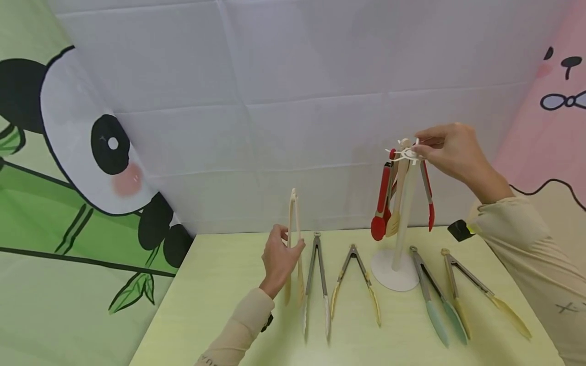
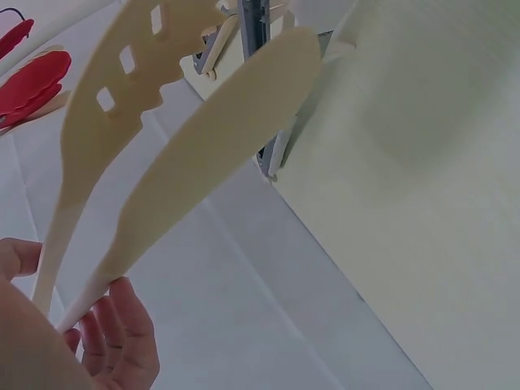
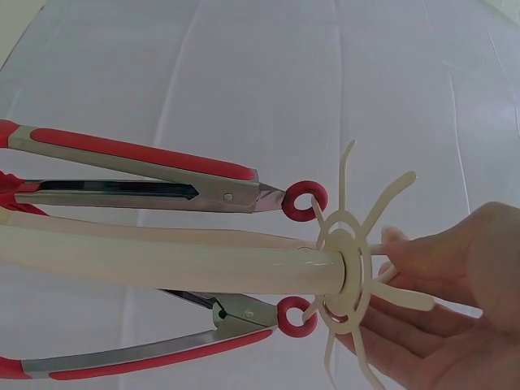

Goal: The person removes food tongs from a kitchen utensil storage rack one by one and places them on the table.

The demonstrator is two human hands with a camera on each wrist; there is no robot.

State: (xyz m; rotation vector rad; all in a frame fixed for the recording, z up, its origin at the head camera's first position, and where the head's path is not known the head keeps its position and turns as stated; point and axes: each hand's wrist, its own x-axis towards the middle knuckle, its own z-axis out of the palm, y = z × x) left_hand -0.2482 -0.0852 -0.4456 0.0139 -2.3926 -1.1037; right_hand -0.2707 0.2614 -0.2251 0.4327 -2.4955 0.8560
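In the head view my left hand (image 1: 281, 259) holds a pair of beige tongs (image 1: 294, 195) upright over the table, top end up and arms slightly spread. The left wrist view shows one slotted head and one smooth paddle head (image 2: 219, 130) on these tongs, with fingers and thumb around the arms. My right hand (image 1: 455, 152) pinches a hook at the top of a white hanging rack (image 3: 356, 272). Red tongs (image 1: 383, 195) hang by a ring on its left side, another red pair (image 3: 154, 349) on its right. Beige tongs (image 1: 394, 218) hang between them, partly hidden.
On the pale green table (image 1: 183, 305) lie silver tongs with whitish tips (image 1: 323, 277), yellow-tipped tongs (image 1: 369, 279), teal-tipped tongs (image 1: 437, 323) and larger yellow-tipped tongs (image 1: 510, 315). The rack's round base (image 1: 384, 274) stands among them. A white cloth (image 1: 229, 152) hangs behind the table.
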